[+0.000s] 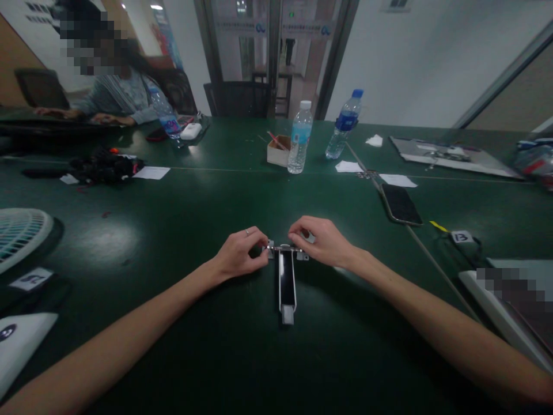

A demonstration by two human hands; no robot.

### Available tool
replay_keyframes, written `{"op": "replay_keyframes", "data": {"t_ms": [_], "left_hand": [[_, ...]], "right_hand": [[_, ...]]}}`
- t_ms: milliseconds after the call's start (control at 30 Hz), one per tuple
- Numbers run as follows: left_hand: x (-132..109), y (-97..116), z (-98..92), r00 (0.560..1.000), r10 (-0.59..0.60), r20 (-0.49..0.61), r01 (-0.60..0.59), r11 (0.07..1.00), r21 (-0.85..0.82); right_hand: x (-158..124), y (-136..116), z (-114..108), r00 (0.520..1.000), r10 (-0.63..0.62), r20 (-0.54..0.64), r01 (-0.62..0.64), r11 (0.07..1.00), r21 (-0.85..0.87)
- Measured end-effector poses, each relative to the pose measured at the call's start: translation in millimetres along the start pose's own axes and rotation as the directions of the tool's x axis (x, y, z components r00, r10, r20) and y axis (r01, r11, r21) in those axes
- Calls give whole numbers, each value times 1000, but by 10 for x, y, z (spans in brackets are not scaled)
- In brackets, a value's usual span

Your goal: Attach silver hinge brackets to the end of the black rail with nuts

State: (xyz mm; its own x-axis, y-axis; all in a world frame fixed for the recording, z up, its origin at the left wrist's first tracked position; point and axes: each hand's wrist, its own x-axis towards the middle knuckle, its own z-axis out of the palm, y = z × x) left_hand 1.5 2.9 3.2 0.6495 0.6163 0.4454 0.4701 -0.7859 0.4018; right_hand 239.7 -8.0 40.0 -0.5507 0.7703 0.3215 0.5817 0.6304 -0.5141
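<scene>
A slim black-faced bar with a white edge [287,279] lies lengthwise on the dark green table, its silver block-like end [287,314] toward me. Across its far end runs a thin metal rod [284,249] with a small metal plate at either side. My left hand [244,252], a ring on one finger, pinches around the rod's left end near the left plate. Just above the right plate [303,255], my right hand [322,241] is curled with thumb and forefinger together. What lies between those fingertips, if anything, is too small to tell.
Beyond my hands stand a water bottle [300,138], a small box [277,151] and a blue-capped bottle [344,124]. A phone [401,204] lies to the right. A round mesh item [23,235] sits at left, near black gear [101,166]. Another person [116,98] sits back left.
</scene>
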Motion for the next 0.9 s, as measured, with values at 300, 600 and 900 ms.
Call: {"op": "replay_keyframes", "data": {"t_ms": [300,600,900], "left_hand": [[16,-54,44,987,-94,131,96,995,-11],[49,-24,17,989,-63,134,63,998,5],[51,-10,-7,985,-76,156,82,996,-32]], "right_hand": [[-303,304,182,996,-80,-39,79,996,-30],[-300,279,182,994,-106,-8,105,991,-76],[-289,261,172,996,-90,1,90,993,-73]]}}
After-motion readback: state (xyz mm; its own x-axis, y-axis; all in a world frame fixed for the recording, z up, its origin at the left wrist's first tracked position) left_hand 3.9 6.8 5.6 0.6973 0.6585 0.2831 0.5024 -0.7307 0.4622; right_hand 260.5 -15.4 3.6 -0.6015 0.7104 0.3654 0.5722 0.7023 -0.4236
